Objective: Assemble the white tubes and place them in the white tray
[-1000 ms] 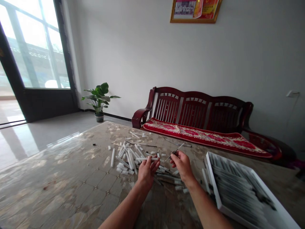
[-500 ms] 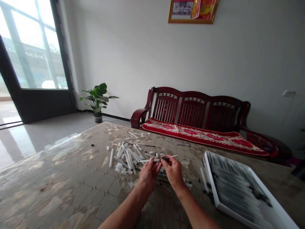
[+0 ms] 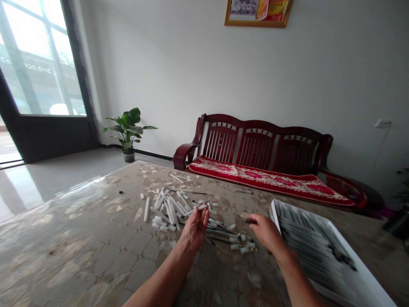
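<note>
My left hand (image 3: 194,228) is closed around a slim white pen barrel (image 3: 202,207), held just above the pile. My right hand (image 3: 264,231) is over the table, between the pile and the white box, its fingers curled together. Something small and dark may be at its fingertips, but blur hides what it is. White pen barrels (image 3: 171,211) lie heaped left of my left hand. Short translucent caps (image 3: 246,247) and thin dark rods (image 3: 223,233) are spread between my hands.
A shallow white box (image 3: 361,273) full of pens (image 3: 309,243) stands at the table's right. One black piece (image 3: 120,192) lies at the left on the patterned tabletop (image 3: 105,238). Behind the table is a wooden bench (image 3: 255,140); a potted plant (image 3: 128,132) stands by the door.
My right hand has let go of the pen piece both hands were at and moved right, towards the white box. My left hand keeps the white barrel, and the caps beneath now show.
</note>
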Motion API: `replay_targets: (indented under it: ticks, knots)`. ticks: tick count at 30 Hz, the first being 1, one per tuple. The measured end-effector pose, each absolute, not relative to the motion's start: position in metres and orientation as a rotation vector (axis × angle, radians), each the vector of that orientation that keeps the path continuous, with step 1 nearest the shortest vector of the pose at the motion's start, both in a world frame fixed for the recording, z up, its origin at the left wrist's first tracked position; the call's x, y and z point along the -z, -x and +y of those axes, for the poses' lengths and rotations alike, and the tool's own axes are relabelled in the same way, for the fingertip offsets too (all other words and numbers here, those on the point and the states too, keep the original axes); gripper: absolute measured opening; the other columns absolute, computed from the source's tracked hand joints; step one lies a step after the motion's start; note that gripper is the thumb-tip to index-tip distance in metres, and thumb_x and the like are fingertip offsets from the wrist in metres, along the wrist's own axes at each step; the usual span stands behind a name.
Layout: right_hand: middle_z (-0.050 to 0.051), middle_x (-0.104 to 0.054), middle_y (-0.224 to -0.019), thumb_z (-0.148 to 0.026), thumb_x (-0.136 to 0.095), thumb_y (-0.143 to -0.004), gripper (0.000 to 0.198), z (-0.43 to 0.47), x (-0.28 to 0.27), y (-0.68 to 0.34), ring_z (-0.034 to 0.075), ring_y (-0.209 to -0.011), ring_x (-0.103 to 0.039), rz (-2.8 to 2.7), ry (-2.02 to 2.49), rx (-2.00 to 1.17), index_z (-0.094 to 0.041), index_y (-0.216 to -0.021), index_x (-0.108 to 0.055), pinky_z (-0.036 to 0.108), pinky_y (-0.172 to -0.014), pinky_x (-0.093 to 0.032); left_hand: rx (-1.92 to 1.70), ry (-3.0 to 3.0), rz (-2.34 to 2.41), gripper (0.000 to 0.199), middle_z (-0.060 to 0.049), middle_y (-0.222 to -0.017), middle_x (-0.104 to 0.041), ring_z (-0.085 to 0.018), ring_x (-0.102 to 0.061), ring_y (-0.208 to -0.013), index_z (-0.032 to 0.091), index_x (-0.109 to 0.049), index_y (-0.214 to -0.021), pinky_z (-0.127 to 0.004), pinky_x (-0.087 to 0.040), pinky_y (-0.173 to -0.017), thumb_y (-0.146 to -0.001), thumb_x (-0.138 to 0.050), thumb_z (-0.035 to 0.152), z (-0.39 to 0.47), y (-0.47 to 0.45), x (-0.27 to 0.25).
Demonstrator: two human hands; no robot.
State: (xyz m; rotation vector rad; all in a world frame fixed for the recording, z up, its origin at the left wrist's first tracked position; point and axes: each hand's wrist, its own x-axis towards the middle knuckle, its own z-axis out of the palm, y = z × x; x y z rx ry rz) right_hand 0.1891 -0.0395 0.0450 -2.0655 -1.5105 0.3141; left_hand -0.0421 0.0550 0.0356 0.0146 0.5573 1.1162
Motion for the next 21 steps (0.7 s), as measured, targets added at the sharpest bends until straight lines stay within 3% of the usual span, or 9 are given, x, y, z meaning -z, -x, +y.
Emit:
replay_targets:
  ticks: [9, 16, 21]
  knots:
    - [0.003, -0.075, -0.085, -0.007, -0.057, -0.06, 0.031, -0.067, -0.032, -0.207, 0.021, -0.086, -0.068, -1.721, 2.095, -0.442, -0.021, -0.079, -0.076, 0.025, -0.075, -0.044, -1.078, -0.257, 0.607, 0.017, -0.008, -0.076, -0.075, -0.013, -0.074, -0.062, 0.011, -0.063, -0.08, -0.022, -0.063, -0.059, -0.095, -0.054, 0.009, 0.044, 0.035, -0.029]
    - [0.004, -0.072, -0.082, -0.015, -0.058, -0.068, 0.015, -0.06, -0.026, -0.196, 0.021, -0.084, -0.066, -1.608, 2.068, -0.383, -0.02, -0.074, -0.071, 0.027, -0.075, -0.045, -1.051, -0.35, 0.631, 0.015, -0.008, -0.076, -0.075, -0.012, -0.073, -0.062, 0.011, -0.062, -0.081, -0.021, -0.063, -0.059, -0.093, -0.056, 0.007, 0.039, 0.03, -0.026]
    - [0.001, -0.07, -0.068, -0.021, -0.052, -0.072, 0.021, -0.048, -0.025, -0.164, 0.02, -0.065, -0.066, -1.248, 1.839, -0.542, -0.02, -0.082, -0.07, 0.027, -0.06, -0.048, -1.029, -0.371, 0.644, 0.012, -0.007, -0.074, -0.074, -0.013, -0.074, -0.062, 0.012, -0.061, -0.083, -0.022, -0.063, -0.061, -0.093, -0.057, 0.007, 0.033, 0.026, -0.024]
